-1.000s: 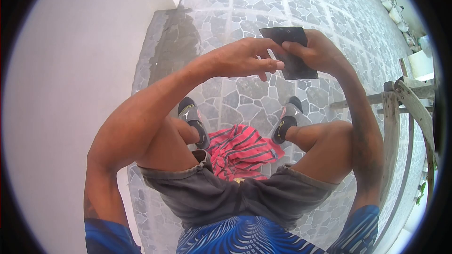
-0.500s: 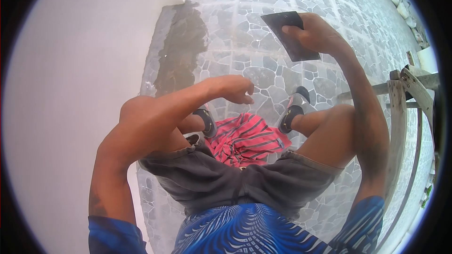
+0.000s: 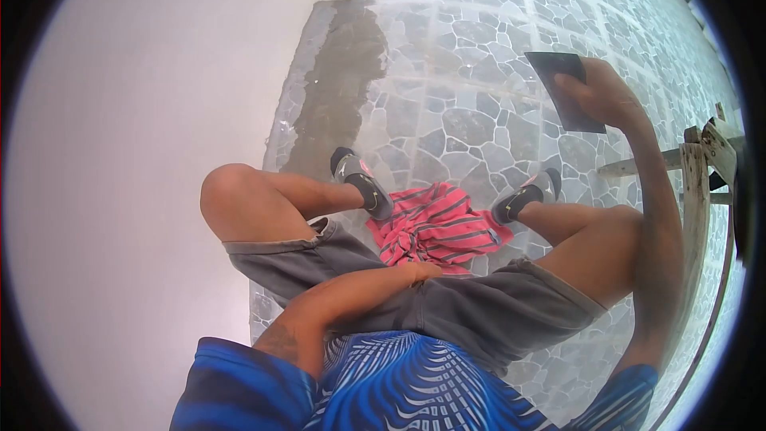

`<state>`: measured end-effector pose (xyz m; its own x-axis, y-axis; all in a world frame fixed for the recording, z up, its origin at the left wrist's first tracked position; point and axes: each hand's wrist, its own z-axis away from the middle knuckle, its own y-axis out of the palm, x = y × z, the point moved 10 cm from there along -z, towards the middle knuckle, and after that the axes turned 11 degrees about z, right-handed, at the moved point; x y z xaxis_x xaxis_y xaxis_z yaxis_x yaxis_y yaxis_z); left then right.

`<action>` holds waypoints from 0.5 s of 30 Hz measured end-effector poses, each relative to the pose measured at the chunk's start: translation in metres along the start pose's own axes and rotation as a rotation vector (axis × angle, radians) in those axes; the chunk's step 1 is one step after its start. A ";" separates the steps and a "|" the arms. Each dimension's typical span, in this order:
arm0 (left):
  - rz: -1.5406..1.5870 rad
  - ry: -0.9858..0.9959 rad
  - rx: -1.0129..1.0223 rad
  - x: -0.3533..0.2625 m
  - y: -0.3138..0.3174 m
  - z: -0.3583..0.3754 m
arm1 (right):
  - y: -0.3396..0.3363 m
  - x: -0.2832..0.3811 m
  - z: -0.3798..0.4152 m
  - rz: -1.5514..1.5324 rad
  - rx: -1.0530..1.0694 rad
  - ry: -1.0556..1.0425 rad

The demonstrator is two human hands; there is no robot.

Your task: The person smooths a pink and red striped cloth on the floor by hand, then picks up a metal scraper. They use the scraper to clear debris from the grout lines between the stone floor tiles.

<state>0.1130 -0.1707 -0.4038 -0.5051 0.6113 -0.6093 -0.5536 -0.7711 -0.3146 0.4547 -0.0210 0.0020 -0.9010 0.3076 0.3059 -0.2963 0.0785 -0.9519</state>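
Note:
My right hand (image 3: 600, 94) is wrapped round a thin black flat spreader (image 3: 562, 100), its thumb pressed on the upper face. It is held out at the upper right, above the stone-patterned floor. Drawn back to my lap, my left hand (image 3: 423, 271) lies against the front of my grey shorts (image 3: 487, 311); its fingers are largely hidden. Just beyond that hand a pink cloth with dark stripes (image 3: 439, 223) lies bunched on the floor between my feet.
A damp grey strip (image 3: 335, 72) runs along the foot of the white wall (image 3: 152, 112) at the left. On the right stands a wooden frame (image 3: 696, 207) close to my right arm. My shod feet are planted apart on the patterned floor (image 3: 467, 124).
My left hand has come back from above the floor to my lap. The view has shifted left, and my right hand still holds the black spreader, now lower and farther right in view.

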 end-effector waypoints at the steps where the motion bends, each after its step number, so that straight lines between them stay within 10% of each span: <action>1: -0.008 -0.001 0.011 0.001 -0.002 0.000 | -0.002 -0.008 0.002 0.000 -0.001 0.009; 15: -0.092 -0.034 0.053 0.008 -0.019 0.022 | -0.013 0.037 0.006 0.039 -0.116 0.000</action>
<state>0.1051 -0.1472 -0.3869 -0.4721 0.6856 -0.5542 -0.6326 -0.7013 -0.3287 0.4233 -0.0168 0.0261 -0.9111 0.3126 0.2686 -0.2223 0.1761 -0.9589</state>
